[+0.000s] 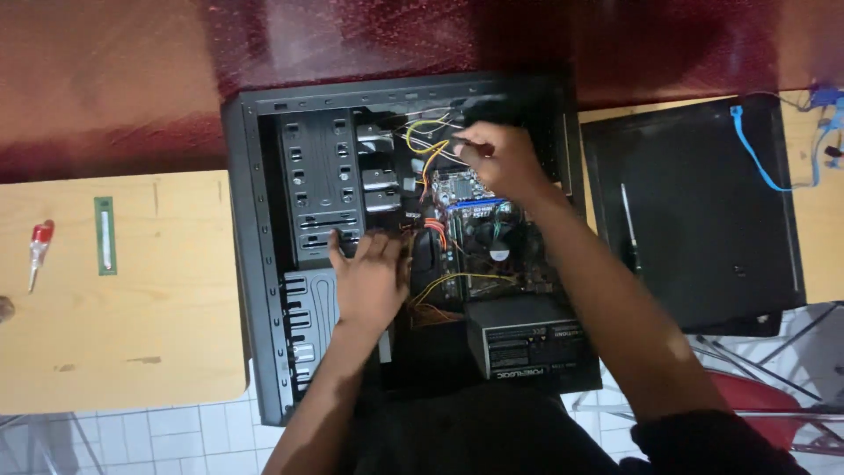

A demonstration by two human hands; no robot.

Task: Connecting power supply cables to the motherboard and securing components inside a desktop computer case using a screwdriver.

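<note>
Inside the open computer case (264, 264), we find wires (426, 145) crowding the far middle; the drive cage (321, 189) walls the left, the power supply (527, 339) blocks the near right.

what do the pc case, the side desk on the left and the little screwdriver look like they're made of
The case looks like black painted sheet metal: thin folded edges and punched slots in the drive bays. The desk looks like pale wood or wood laminate, matte, with rounded corners and faint scuffs. The screwdriver seems to have a red plastic handle and a metal shaft, though it is small here.
</note>
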